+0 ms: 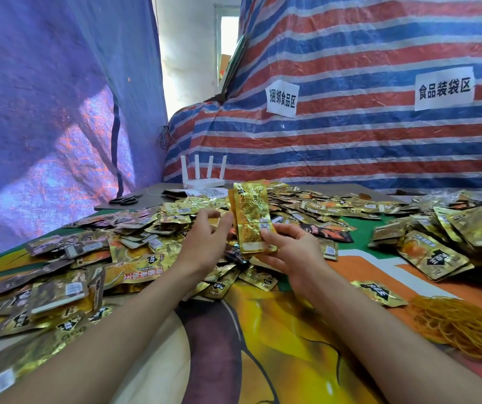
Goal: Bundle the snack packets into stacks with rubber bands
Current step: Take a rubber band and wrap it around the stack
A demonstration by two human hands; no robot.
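Near right on the cloth-covered table [277, 339] lies a heap of bands [461, 325], handy to the right hand [289, 249]. Mid-table, that hand grips the lower end of a small upright stack [252, 220]; the left hand [207, 231] curls at its left edge, though whether it pinches I cannot tell. Squaring the edges and holding firm before fetching a band seems wise, as the foil looks slippery. Loose packets [146, 228] lie heaped around. Farther off sit scissors [123, 201], a router [203, 176] and a striped tarp [350, 135] bearing paper signs [282, 99].
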